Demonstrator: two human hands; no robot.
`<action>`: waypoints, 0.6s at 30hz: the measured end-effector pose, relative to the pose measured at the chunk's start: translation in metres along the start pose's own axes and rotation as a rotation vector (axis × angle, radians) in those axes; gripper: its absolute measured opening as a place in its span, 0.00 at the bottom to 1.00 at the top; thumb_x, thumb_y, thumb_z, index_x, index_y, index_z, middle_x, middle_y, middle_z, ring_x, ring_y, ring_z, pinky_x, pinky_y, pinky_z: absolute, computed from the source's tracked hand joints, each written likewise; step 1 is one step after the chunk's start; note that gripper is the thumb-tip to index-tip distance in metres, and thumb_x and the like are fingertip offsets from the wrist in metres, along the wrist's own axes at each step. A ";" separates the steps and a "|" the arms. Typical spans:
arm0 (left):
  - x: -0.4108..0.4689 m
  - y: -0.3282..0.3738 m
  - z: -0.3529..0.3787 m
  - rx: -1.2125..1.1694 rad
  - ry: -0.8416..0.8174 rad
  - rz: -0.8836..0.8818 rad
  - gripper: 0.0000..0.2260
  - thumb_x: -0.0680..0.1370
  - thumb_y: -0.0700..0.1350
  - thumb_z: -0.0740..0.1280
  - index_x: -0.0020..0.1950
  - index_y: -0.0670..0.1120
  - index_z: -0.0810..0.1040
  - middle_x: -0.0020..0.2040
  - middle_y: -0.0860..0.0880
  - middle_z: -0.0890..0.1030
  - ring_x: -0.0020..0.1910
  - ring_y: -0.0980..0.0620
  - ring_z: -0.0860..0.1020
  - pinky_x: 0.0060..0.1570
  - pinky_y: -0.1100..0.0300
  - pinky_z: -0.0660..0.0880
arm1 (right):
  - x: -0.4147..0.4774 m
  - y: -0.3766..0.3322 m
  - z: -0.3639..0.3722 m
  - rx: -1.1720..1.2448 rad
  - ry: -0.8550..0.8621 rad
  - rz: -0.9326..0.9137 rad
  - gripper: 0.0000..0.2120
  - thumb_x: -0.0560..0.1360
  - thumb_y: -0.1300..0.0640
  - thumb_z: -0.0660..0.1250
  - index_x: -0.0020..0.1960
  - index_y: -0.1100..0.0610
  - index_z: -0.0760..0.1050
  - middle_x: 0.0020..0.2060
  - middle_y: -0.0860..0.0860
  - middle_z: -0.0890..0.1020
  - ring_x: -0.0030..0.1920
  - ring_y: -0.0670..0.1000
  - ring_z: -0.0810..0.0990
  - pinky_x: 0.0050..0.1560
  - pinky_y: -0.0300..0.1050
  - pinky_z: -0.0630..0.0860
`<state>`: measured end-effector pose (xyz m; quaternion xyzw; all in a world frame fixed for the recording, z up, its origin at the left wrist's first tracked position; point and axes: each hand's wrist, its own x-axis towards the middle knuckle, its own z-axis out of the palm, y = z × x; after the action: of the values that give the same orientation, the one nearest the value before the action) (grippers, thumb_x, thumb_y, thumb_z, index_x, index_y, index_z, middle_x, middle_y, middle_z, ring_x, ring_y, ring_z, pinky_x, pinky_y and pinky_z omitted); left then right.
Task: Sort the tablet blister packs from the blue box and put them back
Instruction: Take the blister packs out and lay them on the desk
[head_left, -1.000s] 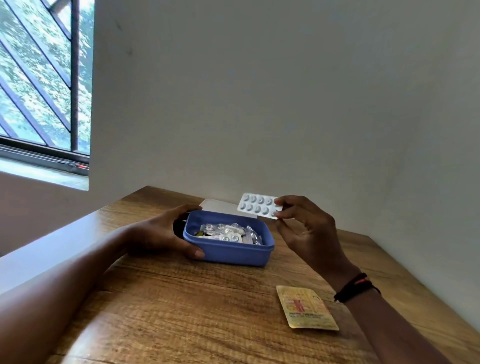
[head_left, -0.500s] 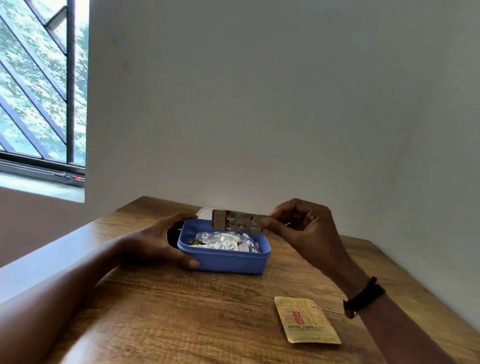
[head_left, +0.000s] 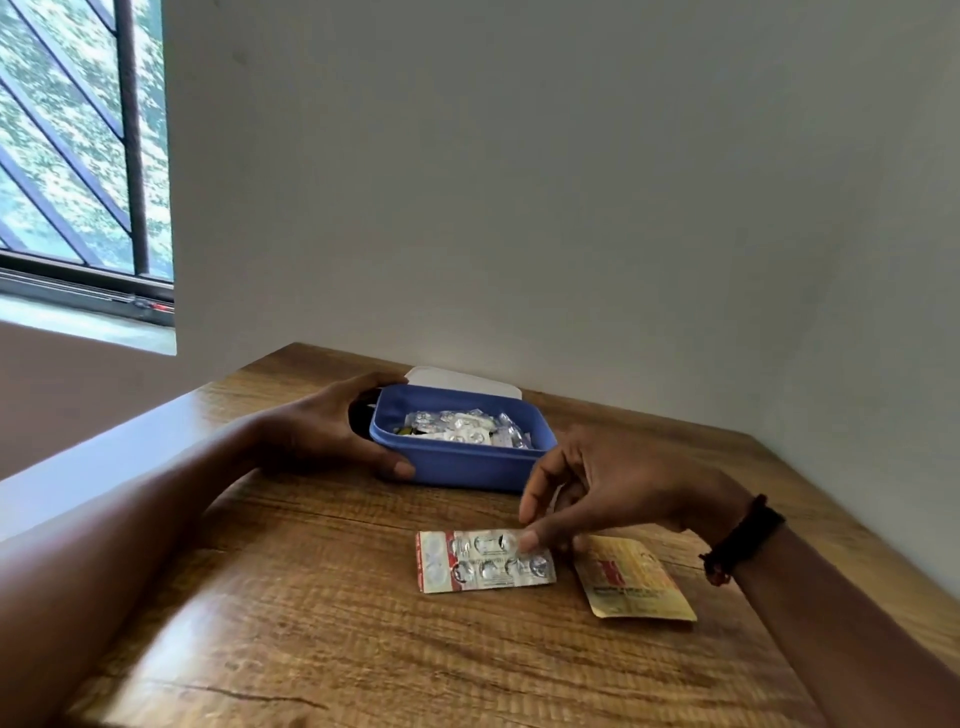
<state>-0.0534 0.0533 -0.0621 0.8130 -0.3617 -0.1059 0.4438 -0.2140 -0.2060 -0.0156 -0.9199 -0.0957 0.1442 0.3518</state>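
The blue box (head_left: 467, 465) stands on the wooden table (head_left: 311, 623) and holds several silver blister packs (head_left: 462, 428). My left hand (head_left: 322, 431) grips the box's left end, thumb on the front wall. A silver blister pack with red print (head_left: 478, 564) lies flat on the table in front of the box. My right hand (head_left: 613, 483) hovers over its right end with loosely curled fingers. One fingertip touches the pack's top right edge and another is lifted clear of it. A yellow sachet (head_left: 634, 582) lies just right of the pack.
A white lid (head_left: 467, 382) lies behind the box against the wall. The wall runs along the table's back and right sides. A barred window (head_left: 78, 156) is at the far left. Bare wood stretches in front of the pack.
My right hand has carried the blister pack from above the box down to the table and laid it flat beside the yellow sachet. The left hand has stayed on the box.
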 end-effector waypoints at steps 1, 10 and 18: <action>0.000 0.000 0.000 -0.004 -0.001 -0.003 0.53 0.51 0.61 0.83 0.73 0.54 0.65 0.67 0.55 0.75 0.65 0.53 0.74 0.67 0.48 0.72 | -0.001 -0.001 -0.001 -0.020 0.042 -0.009 0.16 0.65 0.47 0.79 0.47 0.55 0.83 0.42 0.52 0.86 0.40 0.47 0.83 0.39 0.38 0.79; 0.001 0.002 0.003 -0.012 0.009 -0.015 0.56 0.50 0.60 0.82 0.74 0.53 0.63 0.68 0.53 0.73 0.67 0.51 0.73 0.67 0.47 0.71 | 0.020 0.012 0.005 -0.169 0.710 -0.189 0.16 0.70 0.44 0.73 0.55 0.46 0.78 0.49 0.42 0.81 0.50 0.39 0.78 0.47 0.36 0.74; 0.000 0.004 0.004 0.018 0.021 -0.028 0.56 0.51 0.60 0.81 0.75 0.53 0.61 0.70 0.53 0.72 0.67 0.50 0.72 0.68 0.46 0.70 | 0.032 0.020 0.032 -0.590 0.612 -0.177 0.35 0.64 0.20 0.52 0.67 0.33 0.64 0.62 0.34 0.70 0.64 0.37 0.61 0.72 0.57 0.54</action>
<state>-0.0573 0.0497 -0.0614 0.8232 -0.3465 -0.1001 0.4385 -0.1928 -0.1922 -0.0586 -0.9697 -0.1026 -0.1993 0.0968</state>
